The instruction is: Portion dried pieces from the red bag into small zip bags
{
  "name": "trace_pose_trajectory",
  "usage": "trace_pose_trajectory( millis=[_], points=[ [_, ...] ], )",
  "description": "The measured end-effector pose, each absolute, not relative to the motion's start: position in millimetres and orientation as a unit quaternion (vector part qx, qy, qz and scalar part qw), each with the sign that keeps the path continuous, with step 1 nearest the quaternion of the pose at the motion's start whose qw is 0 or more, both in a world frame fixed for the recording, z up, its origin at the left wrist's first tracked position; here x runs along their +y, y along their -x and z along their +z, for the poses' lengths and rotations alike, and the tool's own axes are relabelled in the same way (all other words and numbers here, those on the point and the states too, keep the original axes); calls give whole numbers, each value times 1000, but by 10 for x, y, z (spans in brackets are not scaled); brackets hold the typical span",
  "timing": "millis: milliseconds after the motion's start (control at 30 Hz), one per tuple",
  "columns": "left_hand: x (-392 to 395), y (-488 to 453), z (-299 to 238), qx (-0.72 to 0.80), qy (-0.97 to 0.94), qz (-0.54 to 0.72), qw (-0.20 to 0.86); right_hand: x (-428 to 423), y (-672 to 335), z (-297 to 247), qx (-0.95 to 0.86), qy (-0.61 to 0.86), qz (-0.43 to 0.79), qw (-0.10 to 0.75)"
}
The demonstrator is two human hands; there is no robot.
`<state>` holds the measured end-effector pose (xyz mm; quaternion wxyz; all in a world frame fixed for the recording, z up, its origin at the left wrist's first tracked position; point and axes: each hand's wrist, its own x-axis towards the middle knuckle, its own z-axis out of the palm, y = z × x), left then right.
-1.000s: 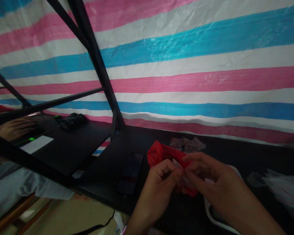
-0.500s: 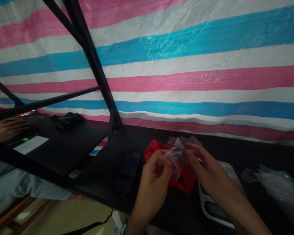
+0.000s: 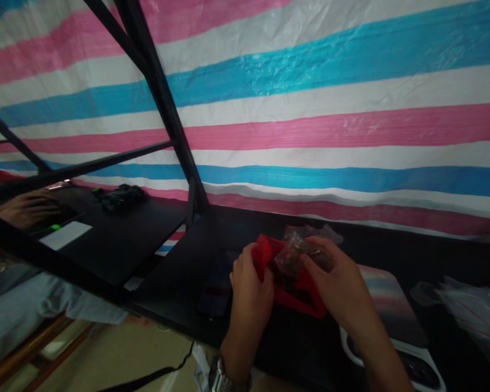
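My left hand is closed on the left edge of a red bag, which lies with its mouth spread on the black table. Over that mouth, my right hand pinches a small clear zip bag with something brownish inside, too small to make out. More clear packets lie just behind the red bag, partly covered by my right fingers. Beside my right forearm sits a digital scale with a shiny plate, partly hidden by the arm.
A dark phone lies left of my left hand. Clear zip bags are heaped at the right. A black metal frame stands before a striped tarp. Another person's hand rests at the far-left table.
My left hand has gone from the small zip bag to the red bag's edge. My right hand now holds the zip bag over the red bag, and more of the scale shows.
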<state>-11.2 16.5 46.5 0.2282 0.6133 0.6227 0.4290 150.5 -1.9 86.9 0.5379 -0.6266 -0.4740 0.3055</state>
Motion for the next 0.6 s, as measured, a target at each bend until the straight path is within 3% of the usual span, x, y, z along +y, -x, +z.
trace_pose_trajectory(
  millis=[167,333,600],
  points=[
    [117,138,614,577,-559,517,295,-72,-1462,935,-494,607,305,543],
    [91,158,674,557,-561,522,320,-95,-1462,962,-531,600,291,523],
    [37,173,696,581,-632,494,138,-83,-1444,1026,-522,604,292,527]
  ],
)
